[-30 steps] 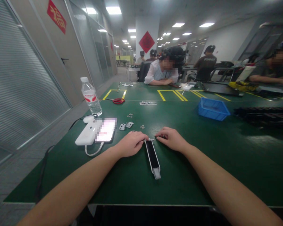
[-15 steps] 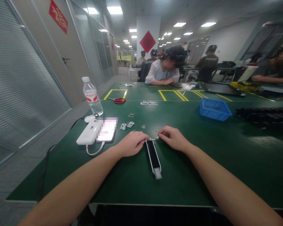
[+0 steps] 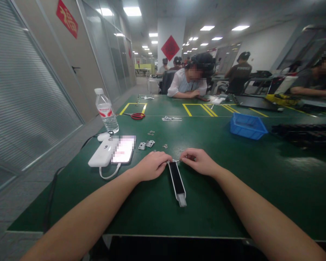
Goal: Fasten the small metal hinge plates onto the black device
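Only the head view to go on here. The long black strip with white edges lies flat on the green table, right between the two hands, with a grey end piece sticking out on the near side. The left hand has its fingers curled in, seemingly pinching one end of a metal crosspiece at the strip's far end. The right hand looks pinched onto the other end; anything tiny between those fingertips is too small to make out. Progress-wise, I'd call it partway: the crosspiece is in place at the strip, but both ends seem to be getting worked on. Two metal plates and some small rings lie loose beyond, unattached, can't tell if they belong.
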A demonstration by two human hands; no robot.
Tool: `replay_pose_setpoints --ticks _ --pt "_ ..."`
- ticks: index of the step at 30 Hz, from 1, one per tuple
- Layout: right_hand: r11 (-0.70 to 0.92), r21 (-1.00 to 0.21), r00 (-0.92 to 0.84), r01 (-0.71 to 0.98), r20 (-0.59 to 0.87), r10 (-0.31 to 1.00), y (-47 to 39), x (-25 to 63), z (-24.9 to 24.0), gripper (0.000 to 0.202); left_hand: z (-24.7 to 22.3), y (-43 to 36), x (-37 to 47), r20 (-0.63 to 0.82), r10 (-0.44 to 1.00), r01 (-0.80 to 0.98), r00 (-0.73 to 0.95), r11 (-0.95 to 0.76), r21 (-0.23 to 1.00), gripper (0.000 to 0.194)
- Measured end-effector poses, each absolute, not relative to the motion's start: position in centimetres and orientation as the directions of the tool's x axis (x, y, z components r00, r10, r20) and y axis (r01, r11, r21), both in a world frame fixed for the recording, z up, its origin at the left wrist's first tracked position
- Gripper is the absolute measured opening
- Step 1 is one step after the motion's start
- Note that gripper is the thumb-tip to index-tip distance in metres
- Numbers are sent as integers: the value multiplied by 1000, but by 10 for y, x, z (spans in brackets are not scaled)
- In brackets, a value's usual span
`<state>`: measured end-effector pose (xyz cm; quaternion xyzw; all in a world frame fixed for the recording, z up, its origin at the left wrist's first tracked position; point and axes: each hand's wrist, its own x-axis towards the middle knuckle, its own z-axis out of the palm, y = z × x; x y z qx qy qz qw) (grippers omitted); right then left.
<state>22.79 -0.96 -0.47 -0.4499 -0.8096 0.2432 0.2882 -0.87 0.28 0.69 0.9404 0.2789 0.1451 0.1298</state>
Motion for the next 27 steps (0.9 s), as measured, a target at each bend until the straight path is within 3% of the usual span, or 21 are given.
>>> replay_pose_setpoints --ticks 27 --pt "418 -764 -415 492 216 884 -9 226 -10 9 5 4 -8 205 556 480 806 -815 324 26"
